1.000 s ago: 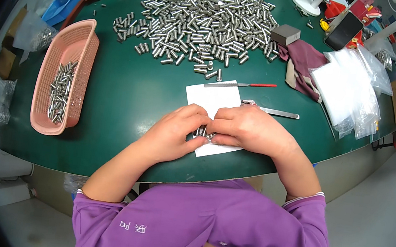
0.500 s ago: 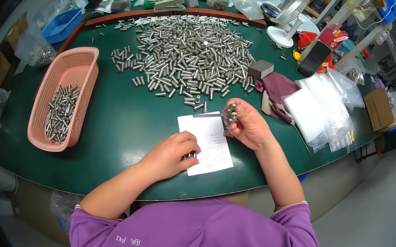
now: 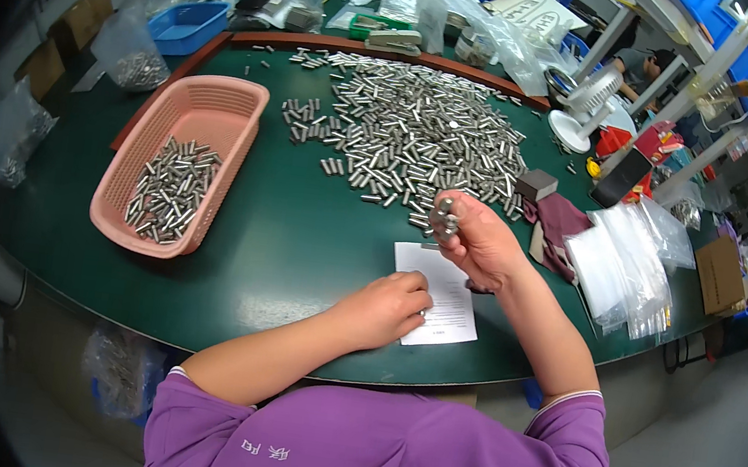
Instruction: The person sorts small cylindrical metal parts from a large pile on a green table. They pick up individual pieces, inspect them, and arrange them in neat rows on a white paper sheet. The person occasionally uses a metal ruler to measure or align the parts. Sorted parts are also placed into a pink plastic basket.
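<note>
My right hand is raised above the far end of a white printed sheet. Its thumb and fingers pinch several short, shiny metal pins, their round ends showing. On the sheet's left edge rests my left hand, fingers curled in; a glint of metal shows at the fingertips, with the rest hidden under them. Just beyond the right hand spreads a big heap of loose metal pins. More pins lie in a pink plastic basket to the left.
A grey block, maroon cloth and clear plastic bags lie on the right. A phone and white fan stand behind them. Wooden edging bounds the heap; a blue tray lies beyond. Another person sits across the table.
The view has swung left, so everything appears further right. Both hands keep nearly the same places by the sheet. Less metal shows under my left fingers, and the pins in my right hand have tilted slightly.
</note>
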Demonstrator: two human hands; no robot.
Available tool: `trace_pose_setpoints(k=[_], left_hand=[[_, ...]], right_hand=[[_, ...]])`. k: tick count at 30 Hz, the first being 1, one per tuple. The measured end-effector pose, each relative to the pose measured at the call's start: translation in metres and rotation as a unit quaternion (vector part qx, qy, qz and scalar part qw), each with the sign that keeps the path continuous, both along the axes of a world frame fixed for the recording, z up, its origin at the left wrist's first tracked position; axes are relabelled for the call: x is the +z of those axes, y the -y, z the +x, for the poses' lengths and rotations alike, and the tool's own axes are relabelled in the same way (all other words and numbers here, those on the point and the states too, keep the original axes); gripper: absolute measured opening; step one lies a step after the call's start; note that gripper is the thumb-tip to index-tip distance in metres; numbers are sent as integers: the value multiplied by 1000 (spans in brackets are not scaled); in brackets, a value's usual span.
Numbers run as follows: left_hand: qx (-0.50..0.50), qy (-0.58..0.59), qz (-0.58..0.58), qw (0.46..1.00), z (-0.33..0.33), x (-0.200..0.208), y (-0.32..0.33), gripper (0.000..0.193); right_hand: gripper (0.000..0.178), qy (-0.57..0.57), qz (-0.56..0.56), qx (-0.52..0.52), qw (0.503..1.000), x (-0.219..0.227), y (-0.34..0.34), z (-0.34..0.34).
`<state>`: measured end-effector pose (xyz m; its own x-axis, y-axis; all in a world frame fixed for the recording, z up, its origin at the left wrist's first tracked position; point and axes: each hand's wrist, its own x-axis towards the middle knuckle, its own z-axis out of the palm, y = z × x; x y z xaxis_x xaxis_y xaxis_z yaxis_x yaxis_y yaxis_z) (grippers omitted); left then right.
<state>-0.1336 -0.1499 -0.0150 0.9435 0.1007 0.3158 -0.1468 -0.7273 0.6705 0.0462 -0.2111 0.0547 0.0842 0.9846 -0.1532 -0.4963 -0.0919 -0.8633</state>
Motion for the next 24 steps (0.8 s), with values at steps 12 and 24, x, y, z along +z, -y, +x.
trace_pose_setpoints(k=[12,24], left_hand=[[25,-22,-123,992,-5,25,2,28],[8,58,-21,998,-7,-4,-5,22]], right_hand=[[16,616,384,56,686,6,-203,-167],[18,696,260,-75,665,32,-96,-64]])
